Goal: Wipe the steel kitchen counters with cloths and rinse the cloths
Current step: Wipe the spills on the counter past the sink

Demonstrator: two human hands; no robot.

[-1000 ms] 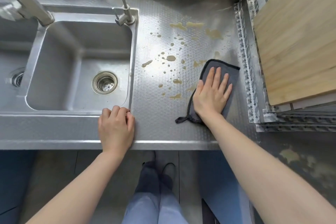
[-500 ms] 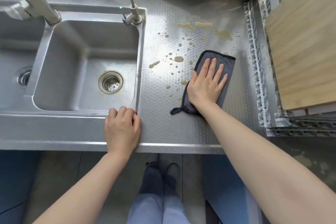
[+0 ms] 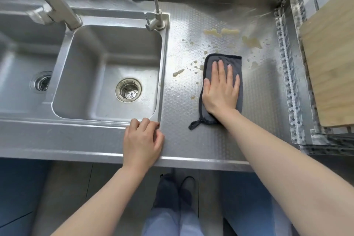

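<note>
My right hand [image 3: 220, 90] lies flat, fingers spread, pressing the grey cloth [image 3: 234, 63] onto the steel tabletop [image 3: 258, 101]. Yellowish spills [image 3: 220, 31] sit at twelve o'clock from the cloth. My left hand [image 3: 142, 140] rests curled at the sink [image 3: 107, 69] corner, gripping nothing.

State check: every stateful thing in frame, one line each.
grey cloth: flat on counter, pinned under right hand
right hand: open, palm down on cloth
left hand: curled on counter edge, empty
counter: yellowish spills remain beyond and left of cloth
sink basin: empty, strainer in drain
tall faucet: no water running
</note>
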